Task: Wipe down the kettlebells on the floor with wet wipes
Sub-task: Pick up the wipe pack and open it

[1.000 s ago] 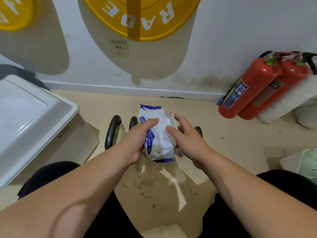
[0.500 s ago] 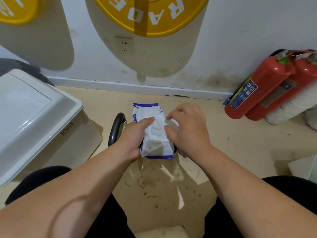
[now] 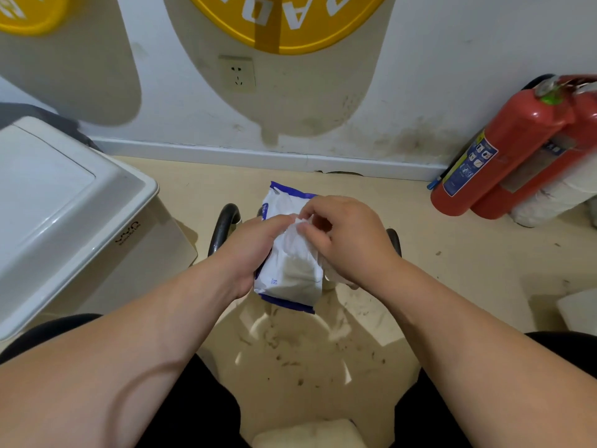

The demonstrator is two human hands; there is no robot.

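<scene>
- Two hands meet at frame centre: left hand [image 3: 248, 250] grips wipe pack [image 3: 292, 273] (white, blue-edged).
- Right hand [image 3: 350, 242] pinches a white sheet [image 3: 293, 233] at the pack's opening.

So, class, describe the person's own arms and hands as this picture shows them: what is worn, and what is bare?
The left forearm and right forearm are bare to the frame's edge: no sleeves, watch or bracelet in view. The left hand and right hand are ungloved, and no rings show on the visible fingers. Black cloth legwear covers the legs beneath.
</scene>
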